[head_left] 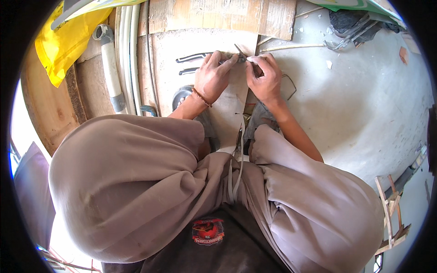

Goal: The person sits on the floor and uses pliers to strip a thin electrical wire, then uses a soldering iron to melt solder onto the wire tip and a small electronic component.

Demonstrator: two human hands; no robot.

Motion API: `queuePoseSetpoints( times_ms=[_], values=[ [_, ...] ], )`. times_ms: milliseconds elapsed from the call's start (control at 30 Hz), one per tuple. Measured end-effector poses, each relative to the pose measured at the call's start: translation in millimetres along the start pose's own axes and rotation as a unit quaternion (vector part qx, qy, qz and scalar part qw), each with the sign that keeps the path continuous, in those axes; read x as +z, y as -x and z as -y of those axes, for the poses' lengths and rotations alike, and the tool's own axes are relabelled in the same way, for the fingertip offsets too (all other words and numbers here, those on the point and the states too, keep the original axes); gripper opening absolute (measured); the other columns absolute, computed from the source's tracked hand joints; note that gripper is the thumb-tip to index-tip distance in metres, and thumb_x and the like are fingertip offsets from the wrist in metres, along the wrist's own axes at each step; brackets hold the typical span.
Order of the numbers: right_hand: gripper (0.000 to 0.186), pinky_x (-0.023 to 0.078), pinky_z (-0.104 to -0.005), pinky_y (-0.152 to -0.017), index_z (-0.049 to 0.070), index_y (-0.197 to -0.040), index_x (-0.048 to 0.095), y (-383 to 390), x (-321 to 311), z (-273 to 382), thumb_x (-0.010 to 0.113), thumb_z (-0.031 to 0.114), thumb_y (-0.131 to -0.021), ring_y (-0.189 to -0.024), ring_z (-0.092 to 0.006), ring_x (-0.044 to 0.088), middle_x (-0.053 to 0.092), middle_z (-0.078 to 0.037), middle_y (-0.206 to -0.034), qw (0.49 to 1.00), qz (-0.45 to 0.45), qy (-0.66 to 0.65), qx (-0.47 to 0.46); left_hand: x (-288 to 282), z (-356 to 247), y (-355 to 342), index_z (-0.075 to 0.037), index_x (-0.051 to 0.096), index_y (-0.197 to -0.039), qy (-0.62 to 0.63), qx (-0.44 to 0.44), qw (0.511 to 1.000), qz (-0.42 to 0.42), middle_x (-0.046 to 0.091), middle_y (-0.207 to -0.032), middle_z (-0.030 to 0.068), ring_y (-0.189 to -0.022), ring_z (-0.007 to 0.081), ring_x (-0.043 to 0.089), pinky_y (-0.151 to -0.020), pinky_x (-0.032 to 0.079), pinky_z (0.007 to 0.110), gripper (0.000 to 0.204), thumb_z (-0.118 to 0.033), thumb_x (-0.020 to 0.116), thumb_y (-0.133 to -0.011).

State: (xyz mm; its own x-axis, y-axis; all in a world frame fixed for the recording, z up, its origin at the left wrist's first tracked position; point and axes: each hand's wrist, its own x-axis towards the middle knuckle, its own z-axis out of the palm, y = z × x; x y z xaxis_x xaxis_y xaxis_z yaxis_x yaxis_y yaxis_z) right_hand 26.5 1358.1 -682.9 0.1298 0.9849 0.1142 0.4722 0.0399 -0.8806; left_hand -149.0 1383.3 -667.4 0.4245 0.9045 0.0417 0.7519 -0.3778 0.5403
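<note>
In front of me, over a pale board (168, 43), my left hand (211, 77) is closed around what look like pliers with two black handles (191, 58). The handles stick out to the left of that hand. My right hand (264, 75) is closed in a pinch beside the metal head of the tool (241, 58), and its fingertips nearly meet those of the left. A thin dark rod (238, 48) slants up from the head. What the right fingers pinch is too small to make out. A dark round object (180, 96) is partly hidden behind my left wrist.
White and grey pipes (110, 68) lie on the left beside a yellow sheet (63, 43). Cardboard (218, 16) lies at the far side. A dark plastic bag (348, 25), thin rods and small fragments (329, 64) rest on the pale floor (364, 100). Wooden strips (390, 214) stand at right.
</note>
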Motion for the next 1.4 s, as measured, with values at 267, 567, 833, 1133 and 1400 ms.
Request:
queuePoseSetpoints(
  times_ms=[267, 567, 833, 1133, 1400],
  values=[
    [0.014, 0.05, -0.0379, -0.063, -0.001, -0.09, 0.065, 10.3, -3.4, -9.0, 0.069, -0.005, -0.077, -0.072, -0.031, 0.062, 0.061, -0.014, -0.082, 1.0, 0.003, -0.001, -0.002, -3.0, -1.5, -1.3, -0.018, 0.07, -0.12, -0.021, 0.005, 0.999, 0.028, 0.057, -0.09, 0.0056, -0.084, 0.026, 0.059, -0.064, 0.053, 0.037, 0.044, -0.001, 0.064, -0.079],
    [0.015, 0.049, -0.0373, -0.061, -0.001, -0.091, 0.065, 5.7, -4.7, -7.1, 0.068, -0.007, -0.077, -0.07, -0.0305, 0.061, 0.061, -0.013, -0.081, 0.999, 0.021, -0.033, 0.005, -3.9, -3.0, -4.0, -0.019, 0.067, -0.122, -0.033, 0.005, 0.999, 0.039, 0.057, -0.093, 0.0036, -0.083, 0.0245, 0.057, -0.062, 0.055, 0.036, 0.053, 0.0, 0.062, -0.073],
    [0.012, 0.044, -0.0312, -0.052, 0.0, -0.089, 0.066, -15.6, 15.0, -12.9, 0.069, -0.007, -0.08, -0.057, -0.0216, 0.057, 0.059, -0.01, -0.077, 0.997, 0.0, -0.025, -0.069, -2.3, -2.3, -3.6, -0.019, 0.067, -0.122, -0.028, 0.006, 0.999, 0.034, 0.057, -0.094, 0.0042, -0.085, 0.0255, 0.057, -0.062, 0.055, 0.036, 0.053, 0.0, 0.061, -0.073],
    [0.009, 0.047, -0.0302, -0.057, -0.001, -0.089, 0.064, -26.5, -3.6, 0.8, 0.067, -0.005, -0.081, -0.064, -0.0186, 0.059, 0.06, -0.01, -0.077, 0.996, 0.001, -0.073, 0.047, -3.7, -3.9, -3.8, -0.019, 0.066, -0.124, -0.021, -0.003, 0.998, 0.051, 0.056, -0.095, 0.005, -0.087, 0.0261, 0.057, -0.062, 0.055, 0.036, 0.055, 0.0, 0.061, -0.073],
    [0.011, 0.043, -0.0196, -0.057, 0.001, -0.094, 0.06, -40.4, -63.4, 77.8, 0.062, -0.005, -0.085, -0.07, -0.0031, 0.051, 0.054, 0.001, -0.086, 0.917, 0.042, -0.314, 0.243, -13.1, -7.4, -3.9, -0.018, 0.066, -0.128, 0.024, -0.048, 0.994, 0.091, 0.055, -0.097, 0.0085, -0.093, 0.029, 0.057, -0.07, 0.052, 0.04, 0.06, 0.002, 0.063, -0.071]
  ],
)
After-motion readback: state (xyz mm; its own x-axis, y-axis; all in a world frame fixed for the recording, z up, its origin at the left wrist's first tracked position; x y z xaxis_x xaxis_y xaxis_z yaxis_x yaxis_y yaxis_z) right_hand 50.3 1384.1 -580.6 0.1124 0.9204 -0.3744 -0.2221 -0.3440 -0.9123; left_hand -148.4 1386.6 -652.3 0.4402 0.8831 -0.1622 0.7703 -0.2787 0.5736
